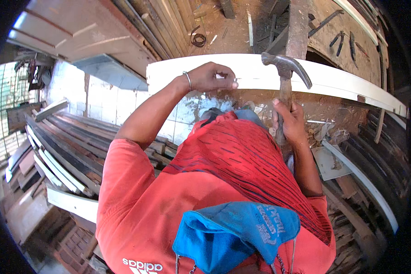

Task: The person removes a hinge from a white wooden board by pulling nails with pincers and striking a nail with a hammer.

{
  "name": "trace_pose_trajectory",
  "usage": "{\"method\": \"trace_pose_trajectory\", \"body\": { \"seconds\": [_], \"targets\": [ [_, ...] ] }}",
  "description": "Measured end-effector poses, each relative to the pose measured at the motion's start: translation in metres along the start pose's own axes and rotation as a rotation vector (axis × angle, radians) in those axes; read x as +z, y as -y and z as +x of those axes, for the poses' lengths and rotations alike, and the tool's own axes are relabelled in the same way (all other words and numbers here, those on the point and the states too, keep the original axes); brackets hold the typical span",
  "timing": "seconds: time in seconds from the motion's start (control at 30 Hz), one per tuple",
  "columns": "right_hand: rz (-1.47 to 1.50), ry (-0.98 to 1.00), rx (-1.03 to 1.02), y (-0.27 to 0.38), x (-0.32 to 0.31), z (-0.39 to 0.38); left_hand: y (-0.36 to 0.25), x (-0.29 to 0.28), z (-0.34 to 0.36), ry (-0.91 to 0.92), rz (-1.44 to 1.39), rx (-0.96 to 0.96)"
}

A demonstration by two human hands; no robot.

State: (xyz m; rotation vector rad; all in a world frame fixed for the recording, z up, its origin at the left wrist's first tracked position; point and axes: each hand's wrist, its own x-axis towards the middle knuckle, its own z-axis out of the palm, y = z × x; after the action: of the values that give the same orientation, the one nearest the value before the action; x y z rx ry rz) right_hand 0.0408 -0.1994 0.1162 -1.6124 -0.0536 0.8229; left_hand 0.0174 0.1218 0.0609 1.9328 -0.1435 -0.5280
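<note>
A long white board [324, 74] lies crosswise in front of me. My left hand [211, 77] is over its near edge, left of the middle, with the fingers curled and the thumb and a fingertip close together. Whatever it pinches, if anything, is too small to make out. My right hand [291, 119] is wrapped round the wooden handle of a claw hammer [286, 68]. The hammer stands handle toward me, its dark metal head over the board and its curved claw pointing right.
Pliers [337, 42] and other hand tools lie on a wooden bench [322, 39] at the far right. Stacked timber strips [73, 137] fill the left side. A dark coil [198, 39] rests on the ground beyond the board. More planks [365, 160] lean at the right.
</note>
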Motion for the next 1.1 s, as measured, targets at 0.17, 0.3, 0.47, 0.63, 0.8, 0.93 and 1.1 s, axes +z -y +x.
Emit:
{"method": "trace_pose_trajectory", "body": {
  "seconds": [0.17, 0.3, 0.47, 0.63, 0.8, 0.93, 1.1],
  "targets": [
    [0.271, -0.243, 0.145, -0.011, 0.026, 0.016, -0.01, -0.006, 0.027, 0.225, -0.013, 0.076],
    [0.353, -0.369, 0.16, -0.03, 0.046, 0.007, -0.019, -0.006, 0.041, 0.332, -0.029, -0.046],
    [0.421, -0.573, 0.116, -0.055, 0.08, -0.009, 0.03, -0.008, 0.023, 0.024, 0.062, 0.435],
    [0.497, -0.69, 0.128, -0.064, 0.11, -0.027, 0.07, -0.008, -0.007, -0.084, -0.304, 0.32],
    [0.364, -0.777, 0.165, -0.063, 0.115, -0.049, 0.09, 0.002, -0.018, -0.065, -0.952, 0.403],
    [0.279, -0.848, 0.207, -0.058, 0.114, -0.061, 0.107, -0.022, -0.03, -0.325, -1.303, 0.182],
    [0.374, -0.819, 0.142, -0.062, 0.106, -0.065, 0.063, -0.028, -0.054, -0.25, -0.555, 0.107]
  ]
}}
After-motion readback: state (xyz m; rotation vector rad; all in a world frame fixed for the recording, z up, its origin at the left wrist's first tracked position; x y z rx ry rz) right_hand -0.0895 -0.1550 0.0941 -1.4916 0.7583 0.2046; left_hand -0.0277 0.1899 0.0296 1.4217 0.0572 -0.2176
